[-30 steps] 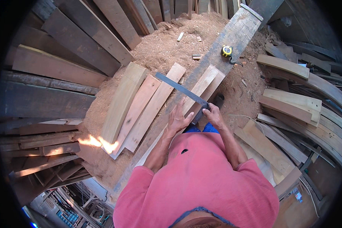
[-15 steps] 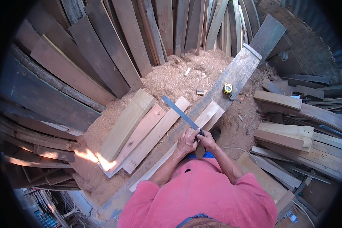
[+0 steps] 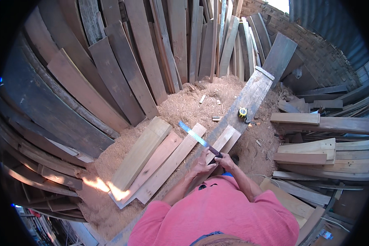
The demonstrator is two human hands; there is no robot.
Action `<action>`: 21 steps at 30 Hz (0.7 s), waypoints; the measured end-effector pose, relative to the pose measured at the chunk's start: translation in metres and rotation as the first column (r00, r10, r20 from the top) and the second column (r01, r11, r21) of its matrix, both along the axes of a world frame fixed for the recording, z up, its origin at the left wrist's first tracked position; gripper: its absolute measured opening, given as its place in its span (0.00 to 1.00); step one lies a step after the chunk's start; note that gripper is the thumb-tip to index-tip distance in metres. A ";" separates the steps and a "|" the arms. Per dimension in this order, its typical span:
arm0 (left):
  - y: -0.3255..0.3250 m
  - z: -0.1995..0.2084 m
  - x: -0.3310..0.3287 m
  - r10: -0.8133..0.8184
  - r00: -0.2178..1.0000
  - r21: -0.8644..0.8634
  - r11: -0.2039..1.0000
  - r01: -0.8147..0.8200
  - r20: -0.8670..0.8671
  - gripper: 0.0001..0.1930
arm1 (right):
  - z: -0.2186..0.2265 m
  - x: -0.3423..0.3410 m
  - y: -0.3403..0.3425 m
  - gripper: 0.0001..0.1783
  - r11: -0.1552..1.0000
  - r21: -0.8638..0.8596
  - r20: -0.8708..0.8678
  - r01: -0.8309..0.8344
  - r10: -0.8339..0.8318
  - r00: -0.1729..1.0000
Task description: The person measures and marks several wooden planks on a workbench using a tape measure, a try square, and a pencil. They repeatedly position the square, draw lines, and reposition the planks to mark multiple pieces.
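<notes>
A long flat metal blade (image 3: pixel 196 136) with a dark handle end (image 3: pixel 215 152) points forward and left from my hands, and its surface glints blue-white. My right hand (image 3: pixel 226 161) is closed round the dark end. My left hand (image 3: pixel 202 162) lies close beside it, its fingers bent at the base of the blade; their tips are partly hidden. The blade passes above a narrow plank (image 3: pixel 222 143) on the long bench board (image 3: pixel 247 96). To the left, a pale plank (image 3: pixel 141 151), a pinkish plank (image 3: pixel 156 158) and another light plank (image 3: pixel 172 168) lie side by side.
A yellow and black tape measure (image 3: pixel 242 112) rests on the bench board. Sawdust (image 3: pixel 192 98) covers the ground. Tall boards (image 3: pixel 141 49) lean all along the back and left. Stacked planks (image 3: pixel 303 158) lie at the right, with a thin cord (image 3: pixel 260 175) near my right arm.
The blade has tilted and now catches bright light. My left hand has shifted slightly left and down along it. The whole view has tipped, so the scene sits lower.
</notes>
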State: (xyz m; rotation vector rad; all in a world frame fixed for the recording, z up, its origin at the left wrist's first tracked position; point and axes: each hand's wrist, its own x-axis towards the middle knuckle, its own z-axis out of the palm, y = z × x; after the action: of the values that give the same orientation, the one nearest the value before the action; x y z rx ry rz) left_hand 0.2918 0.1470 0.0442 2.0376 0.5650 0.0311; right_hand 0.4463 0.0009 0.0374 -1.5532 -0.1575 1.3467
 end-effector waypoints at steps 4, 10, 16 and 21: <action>0.030 -0.012 -0.029 -0.112 0.958 -0.134 0.988 0.078 -0.265 0.66 | -0.006 0.003 -0.001 0.06 0.996 -0.032 0.177 -0.081 0.085 0.980; -0.005 -0.024 -0.035 -0.116 0.811 0.041 0.985 0.170 -0.574 0.70 | -0.004 0.016 -0.022 0.10 0.988 -0.121 0.335 -0.100 0.136 0.932; -0.035 -0.033 -0.034 -0.222 0.801 -0.073 0.973 0.219 -0.556 0.69 | -0.010 0.014 -0.062 0.13 0.999 -0.052 0.299 0.015 0.001 0.954; -0.015 -0.030 -0.030 -0.157 0.878 -0.043 0.987 0.154 -0.453 0.72 | -0.012 0.007 -0.050 0.13 0.991 -0.101 0.304 0.088 -0.053 0.951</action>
State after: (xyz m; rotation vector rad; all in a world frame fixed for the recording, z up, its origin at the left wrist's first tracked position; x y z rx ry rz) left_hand 0.2622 0.1320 0.0138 2.0849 0.6829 -0.5605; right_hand 0.4538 -0.0494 0.0259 -1.8393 -0.2141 1.0724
